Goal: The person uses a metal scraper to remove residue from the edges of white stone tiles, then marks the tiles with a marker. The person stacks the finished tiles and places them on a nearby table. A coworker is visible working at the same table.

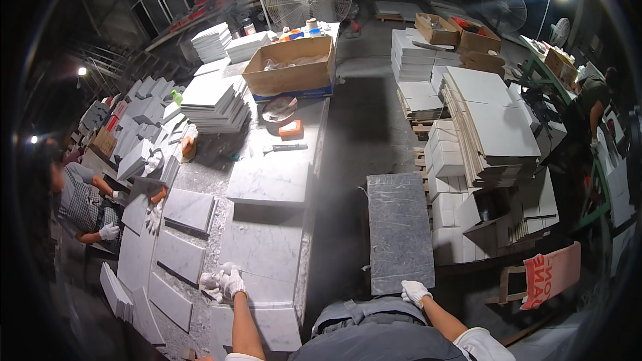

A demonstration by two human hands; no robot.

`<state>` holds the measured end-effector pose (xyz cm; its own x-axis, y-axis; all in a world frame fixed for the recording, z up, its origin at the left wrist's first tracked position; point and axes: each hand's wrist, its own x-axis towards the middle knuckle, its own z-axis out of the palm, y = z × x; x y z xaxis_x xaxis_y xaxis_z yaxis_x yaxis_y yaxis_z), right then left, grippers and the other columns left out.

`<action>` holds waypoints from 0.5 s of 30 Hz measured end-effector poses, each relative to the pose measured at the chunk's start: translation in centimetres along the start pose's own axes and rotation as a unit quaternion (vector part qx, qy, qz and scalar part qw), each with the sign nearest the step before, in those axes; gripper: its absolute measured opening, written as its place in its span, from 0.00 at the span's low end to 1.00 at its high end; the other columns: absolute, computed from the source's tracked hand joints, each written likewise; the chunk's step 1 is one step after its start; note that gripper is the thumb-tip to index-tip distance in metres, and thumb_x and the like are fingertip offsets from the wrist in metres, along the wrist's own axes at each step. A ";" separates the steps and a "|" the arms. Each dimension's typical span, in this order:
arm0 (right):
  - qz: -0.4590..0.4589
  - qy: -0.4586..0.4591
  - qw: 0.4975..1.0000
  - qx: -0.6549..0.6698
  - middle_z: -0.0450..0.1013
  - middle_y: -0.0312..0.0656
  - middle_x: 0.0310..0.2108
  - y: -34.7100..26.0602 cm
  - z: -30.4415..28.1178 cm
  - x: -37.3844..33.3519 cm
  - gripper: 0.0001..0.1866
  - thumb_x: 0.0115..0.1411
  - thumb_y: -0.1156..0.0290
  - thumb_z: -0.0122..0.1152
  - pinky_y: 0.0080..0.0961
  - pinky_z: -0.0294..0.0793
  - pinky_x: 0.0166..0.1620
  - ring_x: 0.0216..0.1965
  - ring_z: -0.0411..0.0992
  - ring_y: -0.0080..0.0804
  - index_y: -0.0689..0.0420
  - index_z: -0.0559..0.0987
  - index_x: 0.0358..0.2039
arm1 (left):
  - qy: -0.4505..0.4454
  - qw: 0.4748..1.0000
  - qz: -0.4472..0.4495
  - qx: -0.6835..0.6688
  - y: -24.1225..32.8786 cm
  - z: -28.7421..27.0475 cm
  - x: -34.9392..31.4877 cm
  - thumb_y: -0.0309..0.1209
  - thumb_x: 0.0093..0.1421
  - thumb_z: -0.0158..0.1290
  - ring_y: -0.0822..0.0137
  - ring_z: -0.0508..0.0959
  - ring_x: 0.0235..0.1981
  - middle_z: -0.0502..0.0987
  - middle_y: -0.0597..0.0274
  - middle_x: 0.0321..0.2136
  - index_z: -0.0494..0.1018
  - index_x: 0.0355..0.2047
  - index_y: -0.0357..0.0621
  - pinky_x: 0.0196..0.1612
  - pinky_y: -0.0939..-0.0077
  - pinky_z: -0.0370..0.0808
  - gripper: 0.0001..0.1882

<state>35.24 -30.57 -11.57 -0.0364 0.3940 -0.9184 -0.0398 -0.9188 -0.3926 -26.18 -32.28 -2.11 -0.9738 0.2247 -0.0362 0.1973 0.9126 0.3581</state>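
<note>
My left hand [233, 283], in a white work glove, is closed on a crumpled white cloth [211, 285], perhaps a spare glove. It rests over the edge of pale marble tiles [259, 244] laid along the dusty table. My right hand [416, 292], also gloved, grips the near right corner of a long dark grey board [400, 234]. Scuffs and pale scratches cover this board, which lies lengthwise ahead of me. Between the white fabrics, the exact lie of my left fingers is hard to make out.
On the table stand a tile stack [212, 103], a cardboard box [289, 70] and an orange block [290, 130]. Stacked white cartons [451, 204] and flat cardboard [491, 110] line the right side. A person [87, 200] works at the left, another [595, 103] at the far right.
</note>
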 end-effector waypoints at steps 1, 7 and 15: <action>-0.007 -0.004 1.000 0.001 0.63 0.31 0.18 0.0 0.0 0.1 0.14 0.71 0.62 0.53 0.26 0.61 0.18 0.15 0.62 0.24 0.50 0.71 0.26 | 0.001 1.000 -0.001 0.010 0.1 -0.2 -0.5 0.56 0.52 0.66 0.48 0.75 0.58 0.76 0.48 0.57 0.73 0.60 0.48 0.61 0.52 0.71 0.40; -0.009 -0.020 1.000 0.010 0.65 0.33 0.20 -0.4 0.0 0.7 0.13 0.70 0.62 0.53 0.27 0.64 0.19 0.17 0.65 0.25 0.53 0.73 0.29 | -0.019 1.000 -0.005 -0.010 1.2 -2.1 -2.3 0.54 0.51 0.66 0.48 0.74 0.59 0.76 0.50 0.57 0.73 0.61 0.50 0.61 0.52 0.70 0.40; -0.005 0.017 1.000 -0.024 0.70 0.34 0.23 -1.0 0.3 0.4 0.13 0.72 0.61 0.55 0.28 0.72 0.23 0.21 0.70 0.27 0.53 0.75 0.31 | 0.005 0.996 0.018 -0.086 1.0 -3.9 -3.9 0.44 0.52 0.69 0.48 0.72 0.60 0.71 0.46 0.61 0.70 0.61 0.43 0.62 0.56 0.69 0.38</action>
<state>34.94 -29.49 -11.53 -0.0022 0.4032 -0.9151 0.0077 -0.9151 -0.4032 -22.66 -33.58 2.07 -0.9677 0.2518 -0.0108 0.2106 0.8313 0.5144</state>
